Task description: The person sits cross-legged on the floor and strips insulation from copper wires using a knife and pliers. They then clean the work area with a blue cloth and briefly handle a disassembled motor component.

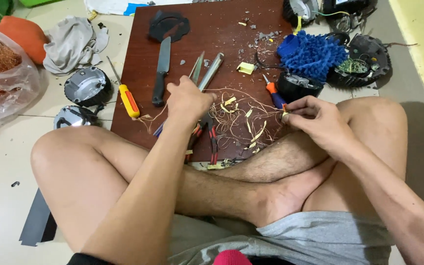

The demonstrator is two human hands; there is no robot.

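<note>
Over the brown board (212, 29) we stretch tangled copper wire (244, 118) between our left hand (188, 102), closed around it, and right hand (315, 118), fingers (298, 109) pinched together on its end, so a hard tug might snap strands or cut skin.

Pretty cramped on the brown board (212, 29). Near edge clogged with a tangle of copper wire (241, 115), yellow scraps and red-handled pliers (207, 140) lying just under the left hand (187, 100). Right hand (315, 118) pinching wire ends off the near right corner, right beside a small orange screwdriver (272, 93). Middle blocked by a black knife (161, 71) and metal shears (207, 71) running lengthwise. Black plastic disc (169, 24) at the far left corner. Far right corner crowded by a blue mop pad (310, 54) and motor parts. Yellow screwdriver (127, 98) hanging over the left edge. Only open lane: bare strip down the far middle, dotted with small chips
</note>
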